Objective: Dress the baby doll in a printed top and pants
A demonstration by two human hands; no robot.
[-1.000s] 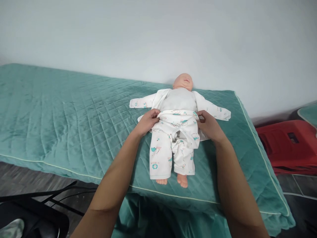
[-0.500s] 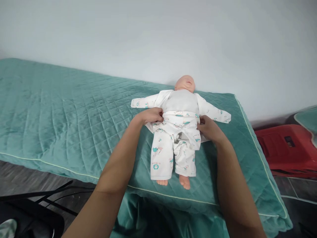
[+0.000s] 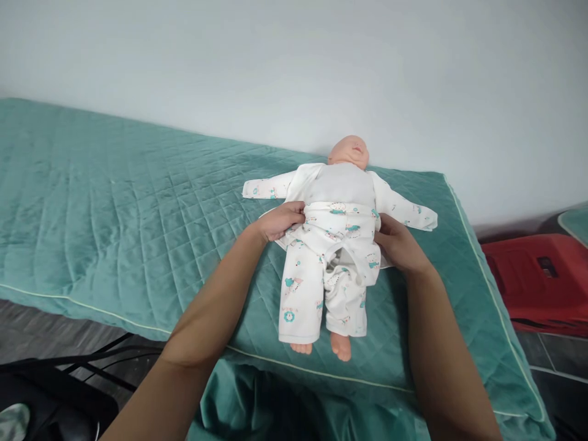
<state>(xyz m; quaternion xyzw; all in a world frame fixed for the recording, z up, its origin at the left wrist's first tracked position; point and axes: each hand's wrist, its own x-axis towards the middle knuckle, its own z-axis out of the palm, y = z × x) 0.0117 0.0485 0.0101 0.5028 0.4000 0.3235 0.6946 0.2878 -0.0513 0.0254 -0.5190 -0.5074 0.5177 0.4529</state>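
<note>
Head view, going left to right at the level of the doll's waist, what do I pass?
Teal quilted bed cover → left hand → white printed baby trousers → right hand → red plastic object.

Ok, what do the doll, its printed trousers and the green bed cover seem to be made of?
Doll: smooth matte skin-toned head and moulded feet, likely vinyl or silicone. Printed trousers: thin soft knit, probably cotton; they wrinkle and bunch where the left hand and right hand grip the waist. Bed cover: quilted teal fabric, velvety by its soft sheen, with diamond stitching and pale piping.
</note>
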